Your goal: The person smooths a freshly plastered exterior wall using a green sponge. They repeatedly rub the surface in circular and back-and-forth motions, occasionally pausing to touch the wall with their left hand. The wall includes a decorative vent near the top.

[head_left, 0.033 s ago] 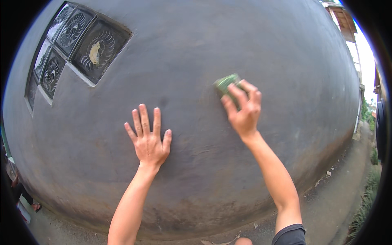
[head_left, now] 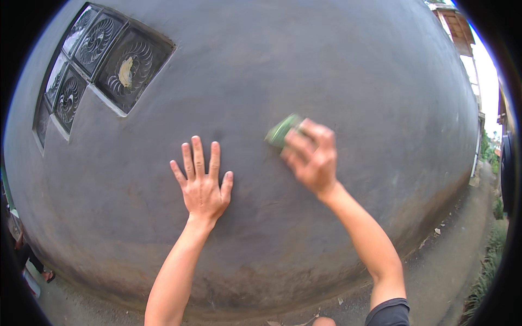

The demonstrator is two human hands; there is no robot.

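Shifted down-left since the earlier frame, the flat green pad (head_left: 281,131) sits against the grey plastered wall (head_left: 370,119), finger-pinched by the bare right hand (head_left: 317,157), with the bare left hand (head_left: 205,190) flat, fingers spread.

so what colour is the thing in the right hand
The held thing is green, slightly blurred; best in head view.

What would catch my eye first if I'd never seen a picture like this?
Probably the two bare hands in the middle: the left hand spread on the broad grey wall, and, to its right and higher, the right hand gripping a blurred green pad. Next, perhaps the window at upper left, with its swirl-patterned panes and a pale patch on the largest.
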